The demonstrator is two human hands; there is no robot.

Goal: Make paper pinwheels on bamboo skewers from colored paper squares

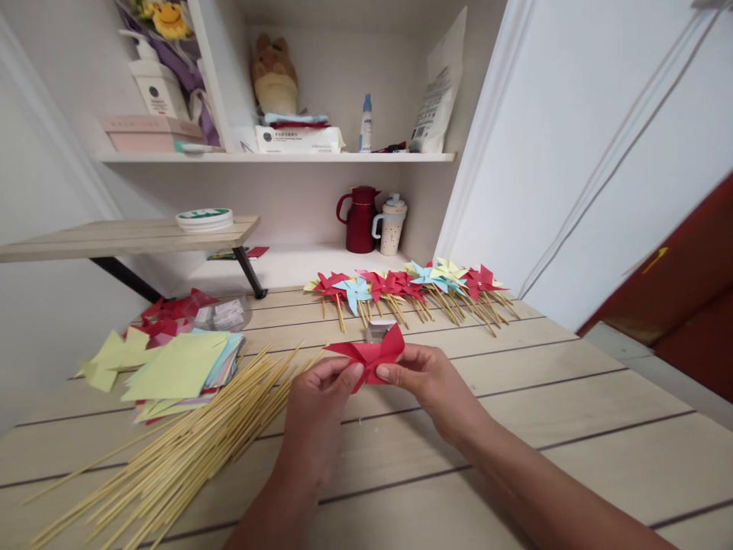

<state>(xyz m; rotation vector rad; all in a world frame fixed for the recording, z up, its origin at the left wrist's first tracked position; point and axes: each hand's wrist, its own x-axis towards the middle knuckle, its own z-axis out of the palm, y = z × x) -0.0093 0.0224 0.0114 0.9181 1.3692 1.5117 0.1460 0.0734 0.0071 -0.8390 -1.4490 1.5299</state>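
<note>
A red paper pinwheel (372,353), its blades partly folded, is held above the table between both hands. My left hand (325,386) pinches its left side with thumb and fingers. From the right, my right hand (421,374) grips the other side, thumb pressed near the centre. Just behind the pinwheel sits a small open box (380,330), partly hidden by it. To the left of my left hand lies a loose bundle of thin wooden sticks (200,435). Finished pinwheels on sticks (401,286) in red, blue and yellow lie in a row at the back.
Stacked coloured paper squares (177,367) lie at the left, near yellow folded paper (114,357), red pieces (172,315) and a clear container (226,313). A small raised shelf (131,235) stands behind. A red jug (360,221) and a cup (392,225) stand at the back.
</note>
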